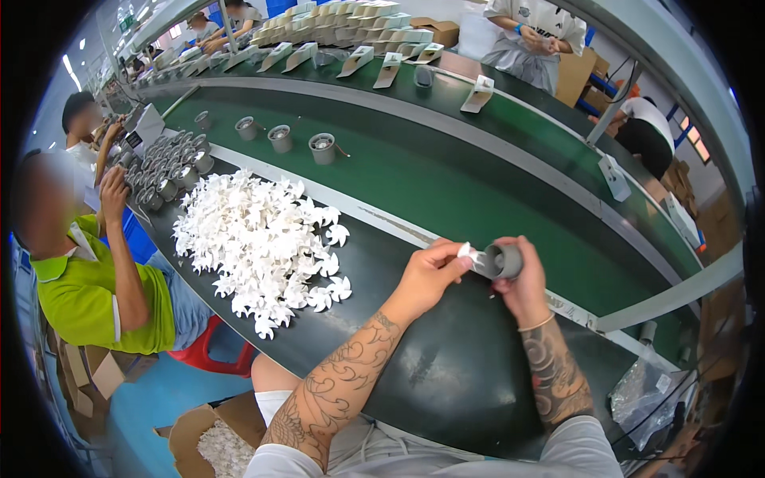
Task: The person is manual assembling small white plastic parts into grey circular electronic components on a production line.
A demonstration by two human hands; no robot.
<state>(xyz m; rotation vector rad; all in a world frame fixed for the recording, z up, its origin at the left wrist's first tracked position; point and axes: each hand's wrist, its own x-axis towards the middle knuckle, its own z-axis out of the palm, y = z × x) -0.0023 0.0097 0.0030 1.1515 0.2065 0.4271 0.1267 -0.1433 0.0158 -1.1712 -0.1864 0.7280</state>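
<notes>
In my right hand [522, 287] is a grey cylindrical housing [504, 260], its open end turned to the left. My left hand [430, 275] pinches a small white fan blade [470, 253] between thumb and fingertips, close beside the housing's opening. Both hands hover over the dark table's far edge, in front of the green conveyor belt. A big heap of the same white fan blades [247, 239] lies on the table to the left of my left forearm. Whether the blade touches the housing, I cannot tell.
Several grey housings [321, 148] stand on the green conveyor belt [398, 175]; more are piled [163, 171] at the far left. A co-worker in a green shirt [96, 295] sits to the left. A clear plastic bag [649, 394] lies at right. An open carton [187, 438] stands below.
</notes>
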